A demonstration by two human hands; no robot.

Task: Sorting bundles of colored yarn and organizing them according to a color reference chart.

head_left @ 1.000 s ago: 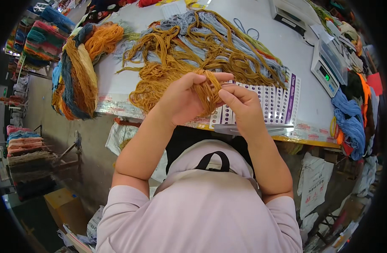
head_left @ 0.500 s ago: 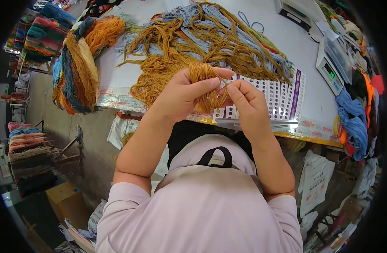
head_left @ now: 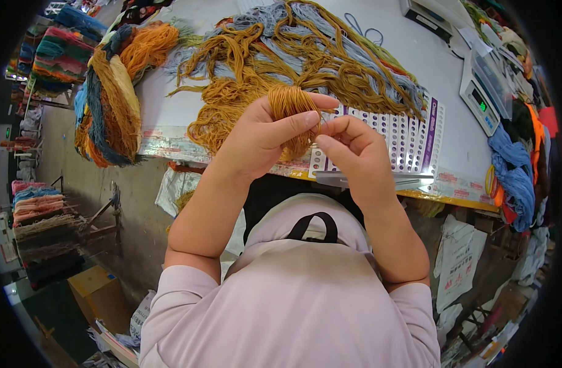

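Loops of golden-brown yarn (head_left: 288, 103) are wrapped round the fingers of my left hand (head_left: 259, 132), the thumb pressing across them. My right hand (head_left: 357, 147) is beside the loops, its thumb and forefinger close together at their right edge, seemingly on a thin strand of the yarn. Below and to the left of the loops, a loose heap of the same yarn (head_left: 213, 119) lies on the table. Behind my hands spread long hanks of brown yarn (head_left: 348, 86) and pale blue-grey yarn (head_left: 269, 24). Partly under my right hand is a white card with rows of holes (head_left: 410, 141).
A digital scale (head_left: 479, 101) stands on the white table (head_left: 443, 76) at the right, near blue yarn (head_left: 511, 165). Orange, brown and blue hanks (head_left: 112, 98) hang over the left edge. A clear plastic strip (head_left: 373, 180) lies along the front edge.
My right hand's thumb and forefinger have shifted slightly left and down along the yarn loops. My left hand keeps the loops, tilted a little.
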